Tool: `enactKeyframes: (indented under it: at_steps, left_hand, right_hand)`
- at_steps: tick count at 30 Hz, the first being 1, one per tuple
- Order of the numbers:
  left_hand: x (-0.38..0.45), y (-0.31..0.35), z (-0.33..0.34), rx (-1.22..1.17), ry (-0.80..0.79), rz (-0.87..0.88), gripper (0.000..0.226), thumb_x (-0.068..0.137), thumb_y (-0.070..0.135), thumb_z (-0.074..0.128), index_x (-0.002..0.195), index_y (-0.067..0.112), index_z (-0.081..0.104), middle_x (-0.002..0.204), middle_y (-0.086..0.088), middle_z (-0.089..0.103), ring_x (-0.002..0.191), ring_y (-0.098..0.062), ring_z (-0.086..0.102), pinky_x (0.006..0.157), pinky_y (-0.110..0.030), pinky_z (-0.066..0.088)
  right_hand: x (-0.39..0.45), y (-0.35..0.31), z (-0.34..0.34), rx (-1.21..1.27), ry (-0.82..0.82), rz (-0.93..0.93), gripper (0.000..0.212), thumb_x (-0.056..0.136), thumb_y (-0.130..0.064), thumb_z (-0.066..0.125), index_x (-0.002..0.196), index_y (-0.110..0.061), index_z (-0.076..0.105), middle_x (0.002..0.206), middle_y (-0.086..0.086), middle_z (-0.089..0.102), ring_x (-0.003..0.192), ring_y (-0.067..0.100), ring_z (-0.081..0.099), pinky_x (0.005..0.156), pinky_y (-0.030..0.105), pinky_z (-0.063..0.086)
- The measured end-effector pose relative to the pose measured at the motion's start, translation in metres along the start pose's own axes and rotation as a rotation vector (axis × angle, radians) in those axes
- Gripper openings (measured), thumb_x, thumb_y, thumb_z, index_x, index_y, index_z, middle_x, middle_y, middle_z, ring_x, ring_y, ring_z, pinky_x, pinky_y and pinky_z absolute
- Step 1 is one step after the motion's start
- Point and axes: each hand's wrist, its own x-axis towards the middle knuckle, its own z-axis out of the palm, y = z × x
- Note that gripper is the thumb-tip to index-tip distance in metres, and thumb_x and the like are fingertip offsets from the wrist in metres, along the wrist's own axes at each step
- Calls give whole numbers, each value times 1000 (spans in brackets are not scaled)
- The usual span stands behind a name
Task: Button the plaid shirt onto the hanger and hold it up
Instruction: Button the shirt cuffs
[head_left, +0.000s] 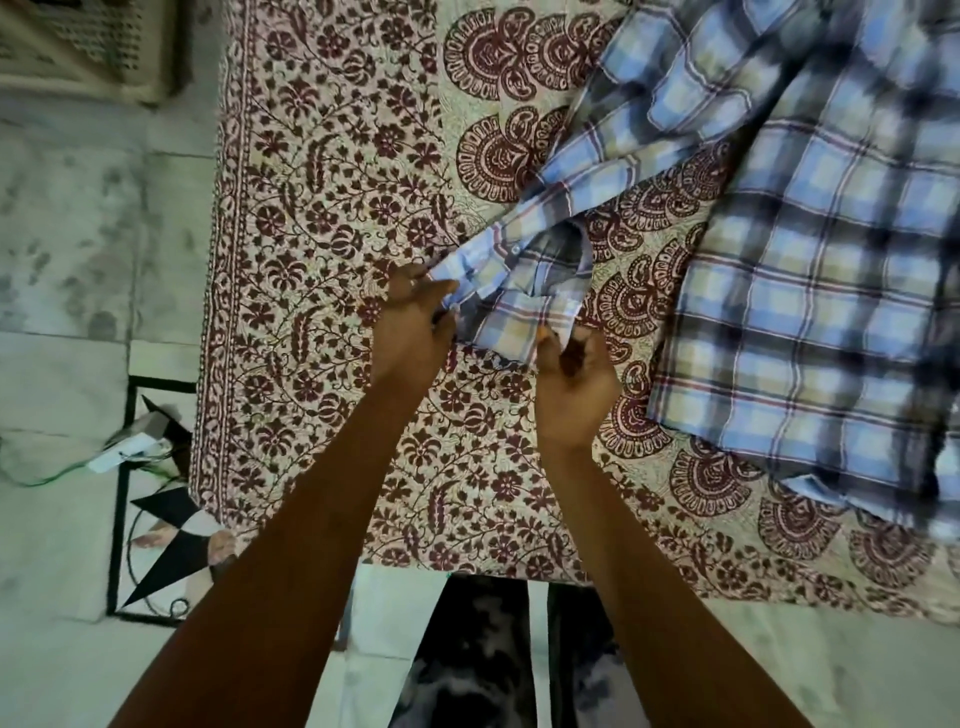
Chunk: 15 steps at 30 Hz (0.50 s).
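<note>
Bedspread (332, 218): plaid shirt (810, 291) blurred, cut off at top-right edge.

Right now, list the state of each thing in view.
plaid shirt: spread on the bed, no hanger visible.
sleeve cuff: unbuttoned, open.
left hand: pinches the cuff's edge.
right hand: pinches the cuff's other edge.
bedspread: laid flat.
</note>
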Motion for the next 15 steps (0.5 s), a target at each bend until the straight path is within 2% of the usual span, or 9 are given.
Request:
enactKeyframes:
  at_steps: [2, 4, 6, 8, 10, 12, 15]
  left_hand:
    - [-3, 1, 9, 111, 26, 23, 30, 82, 19, 66, 112, 16, 64, 140, -12, 39, 120, -28, 47, 87, -34, 50]
    - [-5, 2, 17, 237, 94, 114, 22, 77, 22, 68, 97, 15, 70, 125, -12, 54, 111, -29, 53, 78, -37, 50]
    - [-6, 2, 22, 400, 142, 246, 14, 76, 24, 62, 82, 15, 71, 101, -9, 65, 90, -27, 60, 73, -34, 48]
    - [-6, -1, 25, 492, 140, 294, 14, 77, 23, 59, 79, 15, 70, 87, -7, 66, 80, -26, 60, 71, -32, 47]
    - [-3, 0, 22, 398, 91, 241, 12, 80, 19, 62, 83, 10, 69, 87, -9, 67, 83, -27, 59, 70, -31, 44]
    - [1, 4, 16, 239, 9, 196, 11, 84, 17, 62, 87, 8, 66, 94, -11, 66, 84, -26, 58, 66, -28, 40]
    - [-1, 12, 6, 10, 13, 200, 7, 85, 16, 62, 86, 10, 65, 90, -11, 67, 71, -22, 63, 61, -28, 50]
  right_hand:
    - [-1, 1, -11, -24, 4, -106, 11, 81, -6, 67, 86, 2, 63, 66, -13, 57, 56, -8, 54, 54, 5, 42]
    - [-2, 3, -17, -96, -14, -214, 13, 80, -8, 68, 87, 3, 64, 71, -3, 62, 59, -6, 53, 57, 2, 41]
    - [-2, 6, -18, -175, -69, -268, 15, 80, -7, 69, 90, 2, 66, 80, 9, 67, 63, 7, 58, 60, 6, 45]
    - [0, 8, -16, -230, -141, -266, 16, 80, -6, 68, 95, 1, 68, 88, 15, 68, 70, 15, 60, 63, 17, 50]
    - [2, 8, -13, -267, -202, -256, 18, 82, -3, 64, 99, 0, 68, 95, 17, 67, 75, 16, 60, 65, 21, 52]
    - [2, 7, -10, -277, -245, -257, 21, 83, -1, 61, 104, 0, 67, 98, 17, 65, 74, 14, 56, 65, 13, 48]
    - [4, 5, -4, -243, -253, -223, 21, 84, 0, 59, 104, 1, 67, 92, 15, 67, 66, 9, 53, 60, 4, 42]
